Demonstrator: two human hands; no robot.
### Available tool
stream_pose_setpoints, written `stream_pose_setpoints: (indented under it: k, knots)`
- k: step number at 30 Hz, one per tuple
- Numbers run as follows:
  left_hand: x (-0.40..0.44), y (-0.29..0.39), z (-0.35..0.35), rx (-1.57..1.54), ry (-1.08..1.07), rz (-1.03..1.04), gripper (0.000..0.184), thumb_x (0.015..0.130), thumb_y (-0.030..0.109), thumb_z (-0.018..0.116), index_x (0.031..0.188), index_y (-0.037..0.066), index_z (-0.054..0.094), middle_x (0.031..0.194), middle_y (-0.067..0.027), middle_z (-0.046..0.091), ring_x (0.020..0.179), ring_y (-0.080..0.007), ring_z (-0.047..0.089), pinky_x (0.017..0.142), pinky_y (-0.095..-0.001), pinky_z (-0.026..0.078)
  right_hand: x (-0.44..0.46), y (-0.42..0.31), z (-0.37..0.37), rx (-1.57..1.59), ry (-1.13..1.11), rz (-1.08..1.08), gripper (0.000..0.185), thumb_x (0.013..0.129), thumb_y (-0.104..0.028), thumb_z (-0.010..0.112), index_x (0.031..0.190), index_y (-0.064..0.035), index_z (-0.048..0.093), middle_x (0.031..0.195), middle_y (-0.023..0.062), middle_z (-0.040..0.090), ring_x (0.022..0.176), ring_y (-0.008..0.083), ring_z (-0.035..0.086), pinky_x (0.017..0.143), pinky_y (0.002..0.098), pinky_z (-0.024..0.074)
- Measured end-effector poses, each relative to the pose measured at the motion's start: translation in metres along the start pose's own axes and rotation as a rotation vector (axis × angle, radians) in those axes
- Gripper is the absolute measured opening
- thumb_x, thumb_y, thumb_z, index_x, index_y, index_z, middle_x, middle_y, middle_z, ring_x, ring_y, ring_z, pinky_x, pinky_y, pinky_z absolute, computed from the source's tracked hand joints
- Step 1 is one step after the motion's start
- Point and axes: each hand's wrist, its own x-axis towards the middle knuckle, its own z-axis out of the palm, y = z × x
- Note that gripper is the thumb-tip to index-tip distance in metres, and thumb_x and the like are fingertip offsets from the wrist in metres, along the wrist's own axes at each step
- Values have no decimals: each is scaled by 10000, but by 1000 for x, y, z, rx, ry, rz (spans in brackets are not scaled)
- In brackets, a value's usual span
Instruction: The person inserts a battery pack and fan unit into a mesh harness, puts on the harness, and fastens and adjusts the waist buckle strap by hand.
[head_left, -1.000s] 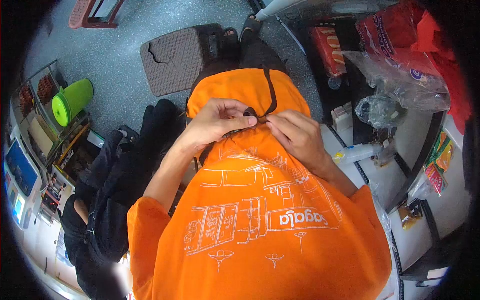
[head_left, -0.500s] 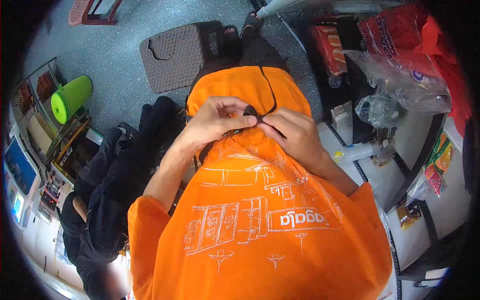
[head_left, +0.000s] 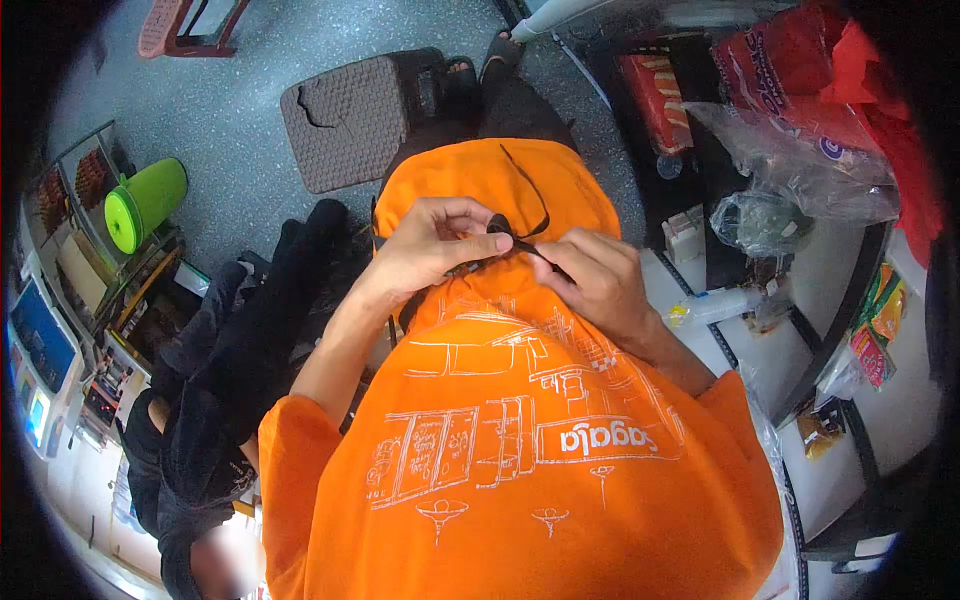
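At the waist of the orange garment (head_left: 530, 370), both hands work on a thin black tie string (head_left: 524, 246). My left hand (head_left: 435, 240) pinches it between thumb and fingers, where a small dark loop stands up. To the right, my right hand (head_left: 598, 275) grips another stretch of the string, which runs taut between the two hands. A loose tail of string curves over the orange cloth above them. Whether a knot lies under the left fingertips is hidden.
Beyond my feet's left stands a brown woven-pattern stool (head_left: 345, 125). A person in black (head_left: 240, 370) is close on the left, near a green bin (head_left: 145, 205). Shelves on the right hold a red bag (head_left: 775, 65), clear plastic wrap (head_left: 760, 220) and packets (head_left: 880, 310).
My right hand has drawn slightly away from the left, exposing more taut string between them. The loose tail has shifted. The person on the left has moved slightly.
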Motion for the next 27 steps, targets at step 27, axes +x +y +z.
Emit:
stream_pose_setpoints:
  k: [27]
  knots:
    - [-5,-3,-2,-143,28,-31,208,894,178,758,1039,51,681,808,15,704,533,12,491,428,-157,307,20,-6,16,5,-4,27,188,811,-99,715,722,-55,555,671,98,555,589,277,631,544,394,510]
